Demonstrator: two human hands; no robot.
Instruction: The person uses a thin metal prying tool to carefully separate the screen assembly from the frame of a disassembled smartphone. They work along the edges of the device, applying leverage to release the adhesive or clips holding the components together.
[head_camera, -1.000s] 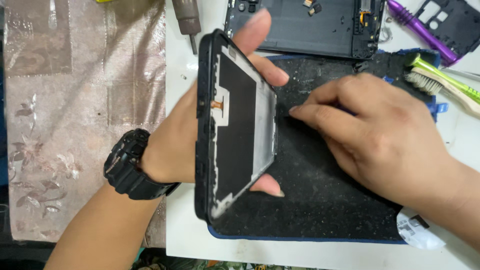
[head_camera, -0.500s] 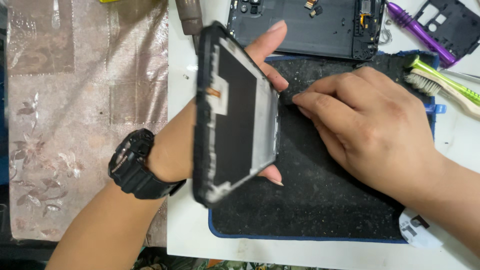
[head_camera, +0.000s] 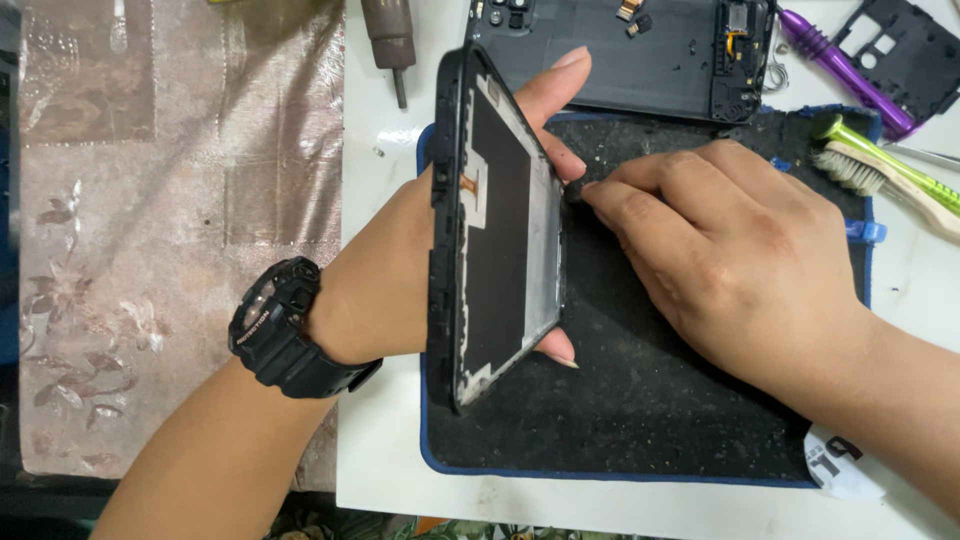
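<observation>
- At my twelve o'clock, a dark phone back housing (head_camera: 610, 60).
- At two, a purple-handled screwdriver (head_camera: 840, 70).
- At three, a green-handled bristle brush (head_camera: 880, 170).

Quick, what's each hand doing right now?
Left hand: holding the black phone frame on edge.
Right hand: fingertips pinched at the frame's edge; what it pinches cannot be told.

White tabletop (head_camera: 380, 440) carries it all — a dark work mat with a blue edge (head_camera: 640, 420) lies flat across the middle. To the left, a patterned brownish cloth (head_camera: 180, 230). Far side: a black phone back housing (head_camera: 620, 60) overlapping the mat's far edge, a brown tool handle (head_camera: 388, 40), a purple tool (head_camera: 840, 65), a black frame piece (head_camera: 905, 50). Far right — a green-handled brush (head_camera: 880, 165).
</observation>
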